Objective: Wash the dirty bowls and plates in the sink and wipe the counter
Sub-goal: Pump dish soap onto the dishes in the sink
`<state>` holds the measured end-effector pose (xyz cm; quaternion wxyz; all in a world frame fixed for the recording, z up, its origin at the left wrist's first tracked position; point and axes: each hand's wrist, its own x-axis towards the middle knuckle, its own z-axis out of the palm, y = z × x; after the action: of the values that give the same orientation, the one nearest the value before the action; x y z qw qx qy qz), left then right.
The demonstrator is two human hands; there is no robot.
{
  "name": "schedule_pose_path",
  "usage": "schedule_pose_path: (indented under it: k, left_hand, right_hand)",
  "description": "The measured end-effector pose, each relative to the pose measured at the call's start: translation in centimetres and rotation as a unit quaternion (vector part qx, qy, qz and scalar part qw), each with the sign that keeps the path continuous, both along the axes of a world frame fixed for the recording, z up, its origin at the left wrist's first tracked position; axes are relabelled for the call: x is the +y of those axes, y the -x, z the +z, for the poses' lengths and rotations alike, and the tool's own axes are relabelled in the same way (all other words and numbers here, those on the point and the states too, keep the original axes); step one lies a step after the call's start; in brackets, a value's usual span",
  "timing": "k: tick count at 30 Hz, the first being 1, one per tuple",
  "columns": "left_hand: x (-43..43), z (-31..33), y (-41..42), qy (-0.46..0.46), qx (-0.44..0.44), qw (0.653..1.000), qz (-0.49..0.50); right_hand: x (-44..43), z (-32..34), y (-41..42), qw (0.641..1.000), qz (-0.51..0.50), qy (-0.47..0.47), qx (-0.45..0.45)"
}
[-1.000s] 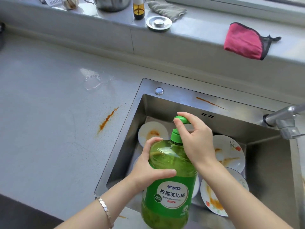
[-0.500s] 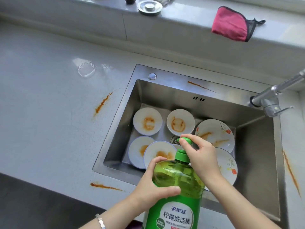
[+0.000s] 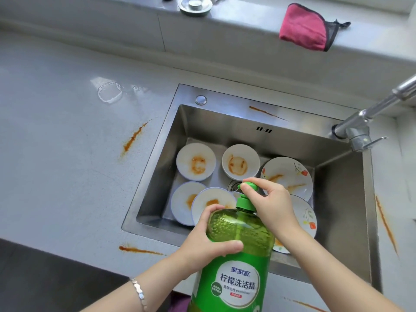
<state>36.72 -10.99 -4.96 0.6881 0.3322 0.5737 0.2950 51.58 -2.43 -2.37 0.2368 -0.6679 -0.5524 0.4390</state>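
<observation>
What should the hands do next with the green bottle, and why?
Probably press the pump head down with the right hand, which grips it; the left hand holds the dish soap bottle, and the stained bowls in the sink show no suds.

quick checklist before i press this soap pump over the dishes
1. Left hand grip on the detergent bottle: ok, wrapped round its shoulder.
2. Right hand on the pump head: ok.
3. Pump head over the sink, not the counter: ok.
4. Dirty bowls and plates below it: ok.
5. Faucet running: not ok, no stream visible.
6. Pink cloth for wiping: ok, on the back ledge.
</observation>
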Motion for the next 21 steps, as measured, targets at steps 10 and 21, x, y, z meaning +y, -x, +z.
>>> schedule_pose_path:
  k: [10,21]
  left_hand:
    - [2.5,4.4,0.3,-0.099,0.072,0.992,-0.034]
    - [7.2,8.5,0.3,-0.217,0.167,0.959,-0.076]
  right_hand:
    - [2.5,6.6,-1.2,0.997,0.036,-0.03,0.054]
    - [3.5,13.0,-1.5,0.97,0.052,-0.238,-0.016]
